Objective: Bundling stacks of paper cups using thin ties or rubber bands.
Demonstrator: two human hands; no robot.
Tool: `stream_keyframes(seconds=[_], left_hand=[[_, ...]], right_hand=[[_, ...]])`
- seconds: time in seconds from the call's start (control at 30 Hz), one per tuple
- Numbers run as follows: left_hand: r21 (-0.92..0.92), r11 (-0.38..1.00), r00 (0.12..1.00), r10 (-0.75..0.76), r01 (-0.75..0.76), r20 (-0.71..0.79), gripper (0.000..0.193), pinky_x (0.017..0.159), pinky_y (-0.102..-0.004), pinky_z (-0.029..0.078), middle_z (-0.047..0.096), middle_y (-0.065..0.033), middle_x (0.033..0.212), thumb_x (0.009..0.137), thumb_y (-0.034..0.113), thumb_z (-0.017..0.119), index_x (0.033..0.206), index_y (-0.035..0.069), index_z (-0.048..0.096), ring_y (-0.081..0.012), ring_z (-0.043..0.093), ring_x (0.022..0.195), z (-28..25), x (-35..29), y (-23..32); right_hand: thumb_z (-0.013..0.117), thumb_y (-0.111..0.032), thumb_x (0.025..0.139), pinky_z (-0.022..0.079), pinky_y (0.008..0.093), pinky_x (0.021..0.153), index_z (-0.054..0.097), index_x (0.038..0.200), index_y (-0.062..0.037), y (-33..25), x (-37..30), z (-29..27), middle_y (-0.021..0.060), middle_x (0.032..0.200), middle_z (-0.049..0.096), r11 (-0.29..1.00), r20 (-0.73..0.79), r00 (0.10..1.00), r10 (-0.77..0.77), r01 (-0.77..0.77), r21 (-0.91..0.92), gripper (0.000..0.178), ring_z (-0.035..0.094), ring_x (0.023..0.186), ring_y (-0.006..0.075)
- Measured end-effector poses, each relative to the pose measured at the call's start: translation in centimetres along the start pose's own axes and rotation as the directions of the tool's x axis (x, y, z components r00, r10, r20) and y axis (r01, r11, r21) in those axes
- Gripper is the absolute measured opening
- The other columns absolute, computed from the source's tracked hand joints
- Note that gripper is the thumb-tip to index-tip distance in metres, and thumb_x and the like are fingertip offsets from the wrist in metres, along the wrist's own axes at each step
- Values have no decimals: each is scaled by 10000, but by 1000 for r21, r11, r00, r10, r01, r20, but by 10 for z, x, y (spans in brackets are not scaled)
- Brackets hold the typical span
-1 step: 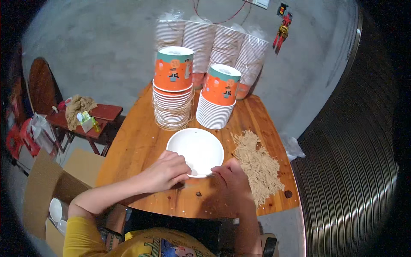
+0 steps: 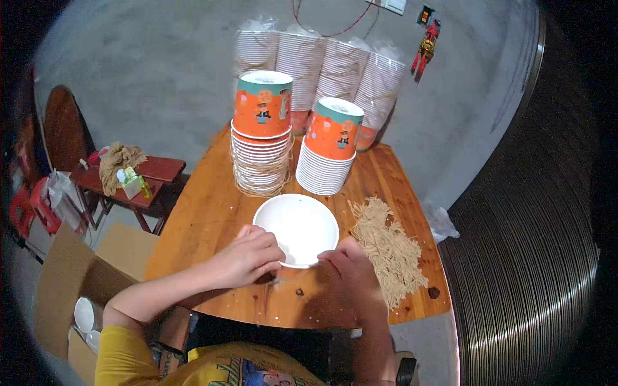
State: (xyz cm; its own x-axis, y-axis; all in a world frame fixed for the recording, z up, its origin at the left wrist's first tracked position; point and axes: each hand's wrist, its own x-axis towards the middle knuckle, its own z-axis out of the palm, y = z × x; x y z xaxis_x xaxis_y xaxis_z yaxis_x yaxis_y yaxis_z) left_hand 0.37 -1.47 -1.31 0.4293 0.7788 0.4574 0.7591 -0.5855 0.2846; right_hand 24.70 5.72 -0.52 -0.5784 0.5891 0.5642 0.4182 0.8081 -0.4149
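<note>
On the orange wooden table (image 2: 212, 212), the left hand (image 2: 248, 257) and right hand (image 2: 347, 267) pinch the near rim of a round white paper bowl (image 2: 297, 226), probably light, thin and easily dented, so best held at its stiffer rim

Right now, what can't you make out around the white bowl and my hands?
Head view only:
- Left hand: fingertips curl under, so the grip on the white bowl is hidden.
- Right hand: fingers are dark and blurred at the bowl's rim.
- Wrapped cup stacks: count is too blurred.
- Cardboard box: contents mostly hidden by its flap.
</note>
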Motion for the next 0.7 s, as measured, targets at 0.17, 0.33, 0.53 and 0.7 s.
stream_keyframes(seconds=[0.17, 0.33, 0.53, 0.7], left_hand=[[-129, 991, 999, 32, -28, 30, 125, 964, -403, 330, 504, -70, 934, 889, 194, 579, 925, 75, 569, -255, 494, 987, -7, -16, -18], [-188, 981, 998, 57, -51, 26, 125, 1021, -438, 295, 508, -82, 949, 903, 187, 565, 940, 67, 563, -263, 484, 1024, -7, -20, -28], [-241, 969, 997, 73, -62, 38, 117, 1098, -471, 231, 536, -92, 1013, 927, 167, 534, 968, 59, 552, -261, 498, 1094, -5, -24, -33], [-359, 928, 994, 105, -102, -11, 123, 977, -430, 351, 521, -101, 902, 909, 168, 552, 892, 50, 525, -284, 502, 956, -5, -21, -26]], right_hand=[[671, -157, 809, 465, 338, 672, 632, 853, -70, 0, 20, 17, 96, 803, 517, 725, 310, 847, 431, -530, 439, 106, 550, 745, 275], [704, -101, 778, 449, 310, 614, 639, 810, -66, -10, 39, 3, 71, 740, 522, 949, 310, 939, -146, 45, 311, 80, 557, 699, 211], [691, -69, 777, 438, 311, 544, 637, 746, -46, 5, 48, 2, 69, 671, 512, 913, 268, 898, -350, 262, 313, 67, 548, 626, 201], [650, -84, 804, 471, 349, 551, 616, 764, -30, -11, 49, 44, 113, 676, 584, 966, 76, 980, -184, 166, 200, 75, 592, 594, 261]])
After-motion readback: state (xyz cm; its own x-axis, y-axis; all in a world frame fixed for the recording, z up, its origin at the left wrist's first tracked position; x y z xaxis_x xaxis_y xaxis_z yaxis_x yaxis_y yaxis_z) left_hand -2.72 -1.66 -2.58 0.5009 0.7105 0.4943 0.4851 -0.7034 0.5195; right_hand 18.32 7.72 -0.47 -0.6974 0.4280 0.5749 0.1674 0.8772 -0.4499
